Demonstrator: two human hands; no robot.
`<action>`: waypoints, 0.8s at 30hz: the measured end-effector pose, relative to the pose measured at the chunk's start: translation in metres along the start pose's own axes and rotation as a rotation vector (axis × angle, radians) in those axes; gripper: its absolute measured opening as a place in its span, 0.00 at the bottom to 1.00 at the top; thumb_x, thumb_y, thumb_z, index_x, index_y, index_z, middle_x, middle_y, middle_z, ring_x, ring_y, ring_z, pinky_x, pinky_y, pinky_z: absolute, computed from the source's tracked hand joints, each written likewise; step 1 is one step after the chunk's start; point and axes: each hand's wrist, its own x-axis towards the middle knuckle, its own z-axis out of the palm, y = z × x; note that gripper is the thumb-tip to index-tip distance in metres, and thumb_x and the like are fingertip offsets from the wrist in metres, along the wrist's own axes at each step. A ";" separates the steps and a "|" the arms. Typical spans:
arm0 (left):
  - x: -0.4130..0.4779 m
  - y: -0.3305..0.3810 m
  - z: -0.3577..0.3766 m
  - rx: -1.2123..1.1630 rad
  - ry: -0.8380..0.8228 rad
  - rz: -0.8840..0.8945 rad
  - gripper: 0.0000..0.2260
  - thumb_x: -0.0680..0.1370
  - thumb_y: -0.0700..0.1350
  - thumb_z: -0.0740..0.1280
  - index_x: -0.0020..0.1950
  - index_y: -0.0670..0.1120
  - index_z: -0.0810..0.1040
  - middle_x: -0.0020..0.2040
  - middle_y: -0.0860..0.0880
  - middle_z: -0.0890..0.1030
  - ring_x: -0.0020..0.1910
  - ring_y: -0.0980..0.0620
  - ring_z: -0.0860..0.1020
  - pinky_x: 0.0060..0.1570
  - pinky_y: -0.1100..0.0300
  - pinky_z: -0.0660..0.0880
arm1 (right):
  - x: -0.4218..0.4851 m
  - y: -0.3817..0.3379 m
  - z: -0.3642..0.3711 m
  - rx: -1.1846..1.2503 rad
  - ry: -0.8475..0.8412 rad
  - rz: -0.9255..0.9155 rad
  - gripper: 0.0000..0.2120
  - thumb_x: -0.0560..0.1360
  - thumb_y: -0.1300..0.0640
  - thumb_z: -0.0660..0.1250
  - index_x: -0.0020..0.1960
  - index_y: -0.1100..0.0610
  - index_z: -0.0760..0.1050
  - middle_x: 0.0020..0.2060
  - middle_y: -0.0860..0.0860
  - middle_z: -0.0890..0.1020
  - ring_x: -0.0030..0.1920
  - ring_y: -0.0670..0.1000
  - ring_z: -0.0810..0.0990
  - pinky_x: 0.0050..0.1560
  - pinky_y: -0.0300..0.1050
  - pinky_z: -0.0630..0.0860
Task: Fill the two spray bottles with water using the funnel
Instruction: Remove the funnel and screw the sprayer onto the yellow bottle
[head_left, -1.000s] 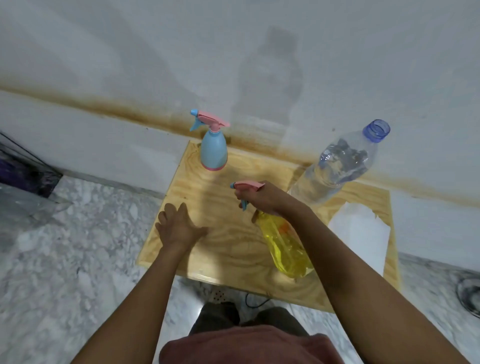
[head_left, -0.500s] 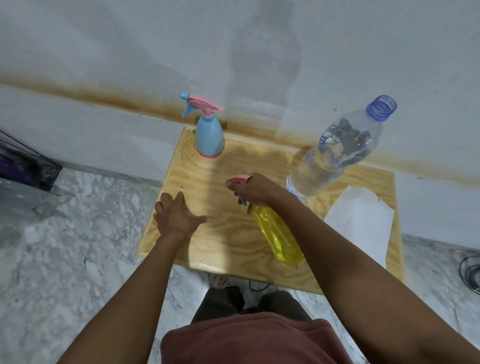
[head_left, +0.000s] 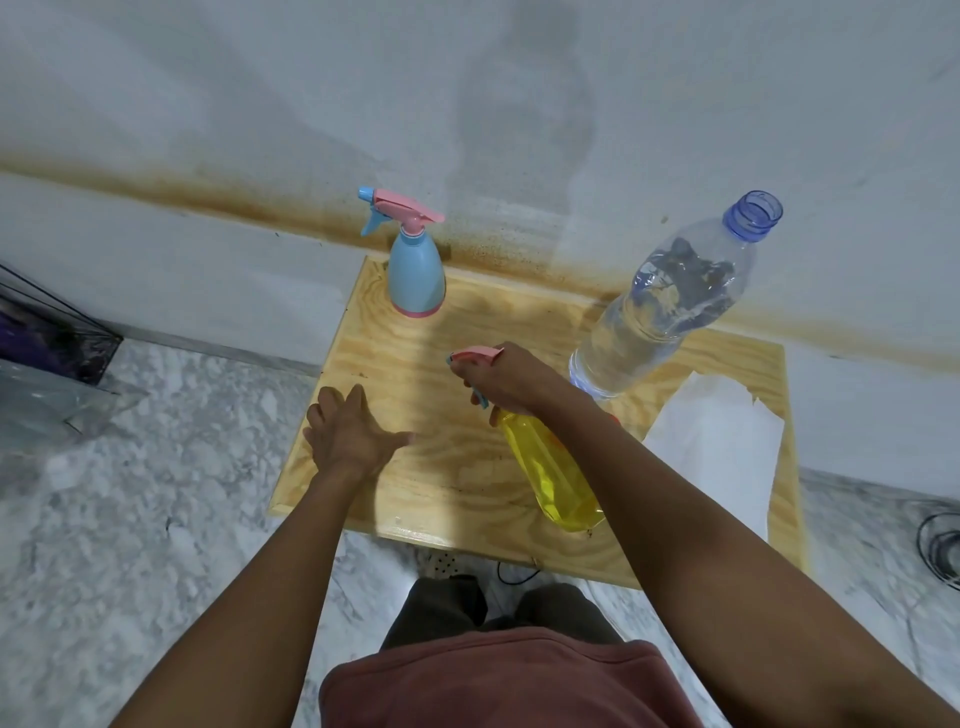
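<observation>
Right hand (head_left: 506, 376) is gripping the pink trigger head of the yellow spray bottle (head_left: 556, 478), with the fingers curling round it. The bottle is sitting on the wooden desk (head_left: 457, 483) toward the front edge; its base is probably resting on the wood, though a slight lift can't be ruled out from this angle. Left hand (head_left: 345, 434) is lying palm down on the desk's left part, with the fingers spread and holding nothing, well apart from both sprayers. Blue spray bottle (head_left: 415, 278) is standing upright at the back left corner against the wall, with its pink head on and its nozzle pointing left. Clear water bottle (head_left: 665, 312) is standing uncapped at the back right, partly full and just behind the right wrist. White paper sheet (head_left: 717, 441) is lying on the desk's right side, beside the right forearm. Marble floor (head_left: 156, 493) is showing around the desk.
</observation>
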 end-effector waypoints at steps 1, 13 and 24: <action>0.000 -0.001 0.000 0.002 0.002 -0.002 0.43 0.61 0.69 0.76 0.68 0.49 0.68 0.70 0.44 0.62 0.70 0.40 0.60 0.69 0.46 0.63 | -0.001 0.000 -0.001 0.000 0.008 -0.008 0.23 0.72 0.36 0.63 0.57 0.50 0.81 0.40 0.50 0.85 0.36 0.53 0.86 0.45 0.59 0.84; -0.056 0.054 -0.008 -0.429 -0.232 0.569 0.48 0.63 0.68 0.74 0.78 0.56 0.60 0.75 0.56 0.65 0.73 0.58 0.64 0.72 0.58 0.64 | -0.067 -0.015 -0.027 0.416 0.328 -0.469 0.13 0.76 0.49 0.71 0.51 0.59 0.78 0.44 0.52 0.86 0.38 0.58 0.85 0.42 0.62 0.81; -0.050 0.119 -0.016 -0.731 -0.086 0.504 0.35 0.68 0.54 0.79 0.71 0.53 0.68 0.63 0.62 0.75 0.63 0.72 0.71 0.61 0.70 0.70 | -0.059 -0.018 -0.042 0.300 0.533 -0.459 0.24 0.69 0.41 0.75 0.61 0.51 0.77 0.52 0.43 0.83 0.54 0.42 0.80 0.54 0.37 0.76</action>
